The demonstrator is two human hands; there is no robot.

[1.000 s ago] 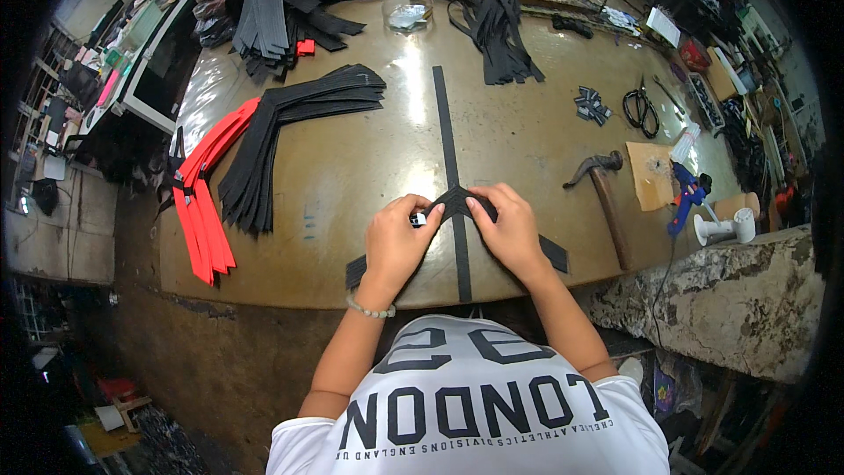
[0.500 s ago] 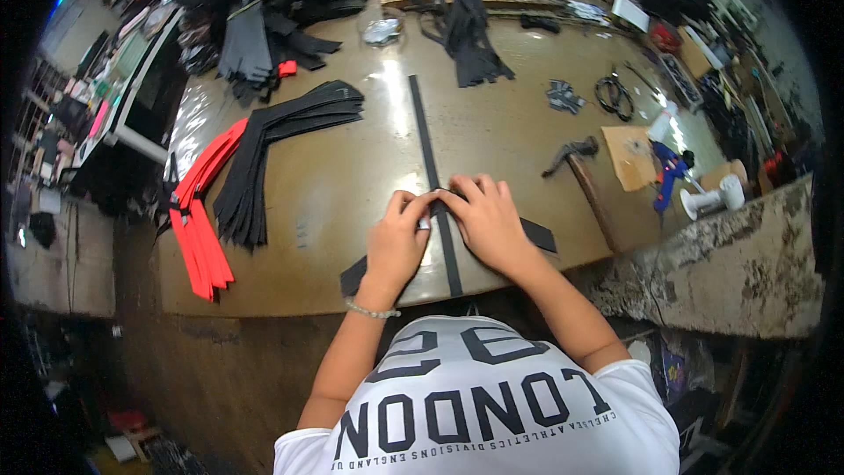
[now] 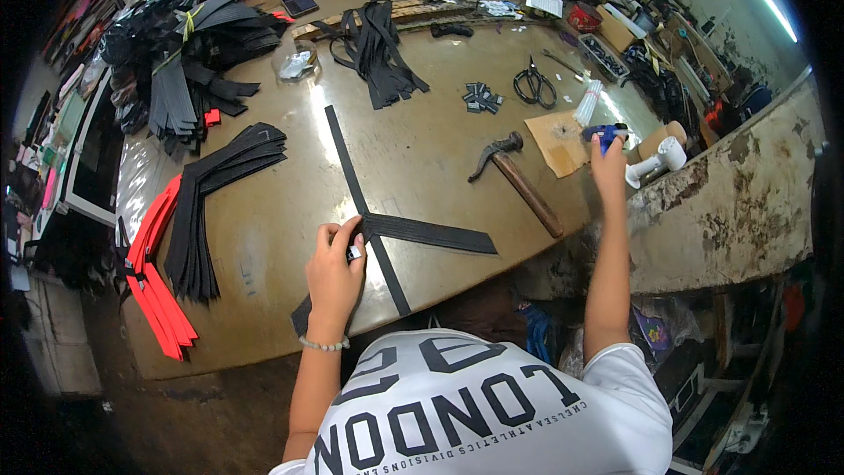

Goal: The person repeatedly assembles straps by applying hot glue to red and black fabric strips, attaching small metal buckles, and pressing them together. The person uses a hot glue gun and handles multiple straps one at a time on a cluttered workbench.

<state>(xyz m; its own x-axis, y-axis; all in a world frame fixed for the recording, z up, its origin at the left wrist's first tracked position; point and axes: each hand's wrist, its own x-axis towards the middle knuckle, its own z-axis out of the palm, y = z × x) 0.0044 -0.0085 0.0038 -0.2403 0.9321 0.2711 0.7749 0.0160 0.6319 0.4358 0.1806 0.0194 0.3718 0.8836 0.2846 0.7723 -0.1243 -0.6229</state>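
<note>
A narrow black strip (image 3: 344,157) runs lengthwise over the table in front of me. Across it lies a wider, bent black strip (image 3: 431,233), its left part mostly hidden under my left hand (image 3: 334,262). The fingers of that hand are closed at the spot where the two strips cross, pinching the bent one. A small whitish piece (image 3: 354,253) shows against these fingers; its kind is unclear. Out to the right, my right hand (image 3: 608,161) is closed around a blue glue gun (image 3: 607,134) beside a tan board (image 3: 557,142).
A hammer (image 3: 520,186) lies between my hands. Scissors (image 3: 534,85), grey clips (image 3: 482,98) and a white spool (image 3: 671,153) are farther right. Black strips (image 3: 195,211) and red strips (image 3: 158,277) are stacked left. More black strips (image 3: 374,53) lie at the back.
My right hand has left the crossing strips and reached right to the glue gun, gripping it. My left hand stays at the crossing. The view has swung to the right.
</note>
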